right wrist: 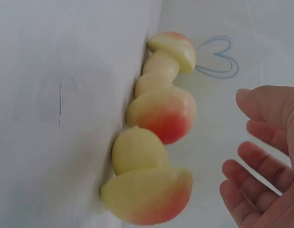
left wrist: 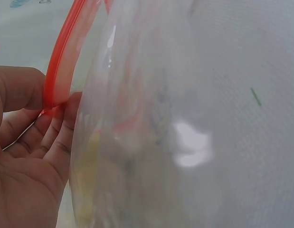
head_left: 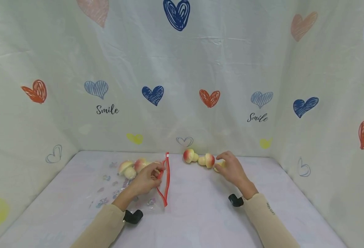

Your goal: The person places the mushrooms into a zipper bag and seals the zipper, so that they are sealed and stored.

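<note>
A clear plastic zip bag (head_left: 152, 203) with a red zip edge (head_left: 168, 179) lies at the left, its mouth standing apart. My left hand (head_left: 145, 181) pinches that red edge between thumb and fingers, plainly seen in the left wrist view. Inside the bag are several toy mushrooms (head_left: 126, 168), cream with reddish caps, partly hidden by the hand. Three more sit in a row at the back: a left one (head_left: 189, 156), a middle one (head_left: 207, 161) and a right one (right wrist: 147, 194). My right hand (head_left: 232, 169) hovers by the right mushroom, fingers spread and apart from it.
A white cloth covers the table (head_left: 197, 213). Behind the row rises a pale curtain (head_left: 175, 120) printed with hearts and the word Smile, with side curtains at left and right. Each wrist carries a small black camera mount (head_left: 133, 217).
</note>
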Demonstrator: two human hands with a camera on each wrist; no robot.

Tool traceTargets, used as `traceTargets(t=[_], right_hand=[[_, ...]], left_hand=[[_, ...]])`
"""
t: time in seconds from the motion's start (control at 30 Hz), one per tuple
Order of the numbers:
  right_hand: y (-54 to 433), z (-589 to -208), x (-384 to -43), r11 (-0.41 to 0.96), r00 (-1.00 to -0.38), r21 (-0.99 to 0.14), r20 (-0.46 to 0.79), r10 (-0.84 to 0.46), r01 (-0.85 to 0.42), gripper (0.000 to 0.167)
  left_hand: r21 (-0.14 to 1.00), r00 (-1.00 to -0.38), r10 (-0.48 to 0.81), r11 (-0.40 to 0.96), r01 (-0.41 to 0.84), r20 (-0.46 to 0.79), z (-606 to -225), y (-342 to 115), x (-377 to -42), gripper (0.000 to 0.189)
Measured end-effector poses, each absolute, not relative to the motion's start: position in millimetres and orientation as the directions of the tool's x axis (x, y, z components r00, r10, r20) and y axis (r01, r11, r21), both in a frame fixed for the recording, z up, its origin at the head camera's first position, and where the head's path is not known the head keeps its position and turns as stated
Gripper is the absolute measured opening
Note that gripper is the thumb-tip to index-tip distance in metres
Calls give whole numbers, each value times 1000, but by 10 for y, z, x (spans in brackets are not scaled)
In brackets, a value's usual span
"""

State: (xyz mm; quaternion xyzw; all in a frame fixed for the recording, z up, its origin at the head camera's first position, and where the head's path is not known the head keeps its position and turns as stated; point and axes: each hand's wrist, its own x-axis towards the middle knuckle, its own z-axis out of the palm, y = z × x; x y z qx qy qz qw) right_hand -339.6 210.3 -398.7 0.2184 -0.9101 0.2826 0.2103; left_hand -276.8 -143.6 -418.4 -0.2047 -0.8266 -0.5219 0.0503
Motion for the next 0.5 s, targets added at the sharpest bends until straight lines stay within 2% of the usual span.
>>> traceTargets(t=[0.17,0.5], right_hand=[[2188,-3995,-3429,750,-833,-447,496,-245,-487,28],[2333,-4066,-3480,767,-881,-487,423,-212,-418,42]], left_hand=[[836,-912,279,382,394,302,-4191,-1436,-2778,41],[834,-912,280,386,393,300,-4168,-1441,-2752,42]])
